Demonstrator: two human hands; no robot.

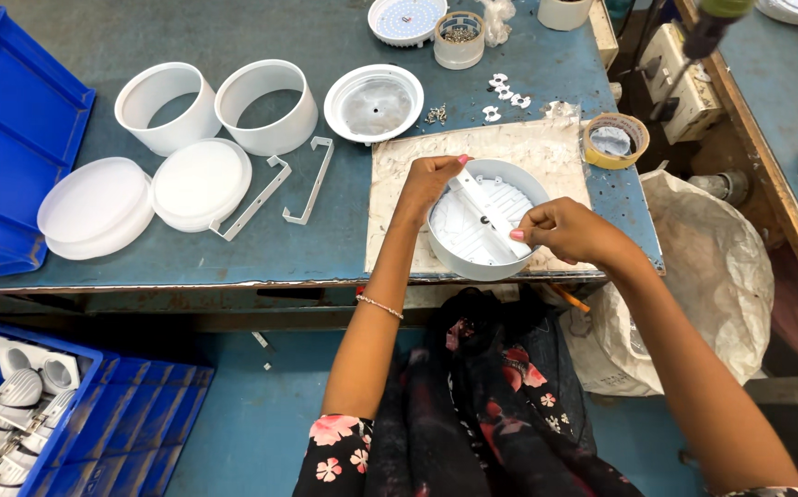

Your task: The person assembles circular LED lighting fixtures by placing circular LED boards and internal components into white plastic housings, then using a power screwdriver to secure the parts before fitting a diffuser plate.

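A round white lamp housing (472, 262) rests on a pale worn mat (528, 147) at the bench's near edge. Across its open top lies a white metal bracket strip (491, 210). My left hand (431, 179) pinches the far end of the strip at the housing's rim. My right hand (555, 230) pinches the strip's near end on the right side. Both hands hold the strip over the housing.
Two white rings (164, 106) (270, 103), two white diffuser discs (95, 207) (201, 184) and two loose brackets (256, 198) (311, 179) lie left. A white reflector dish (373, 101), loose screws (436, 114), tape roll (615, 140), blue bins (3, 138) and a plastic sack (712, 276) surround them.
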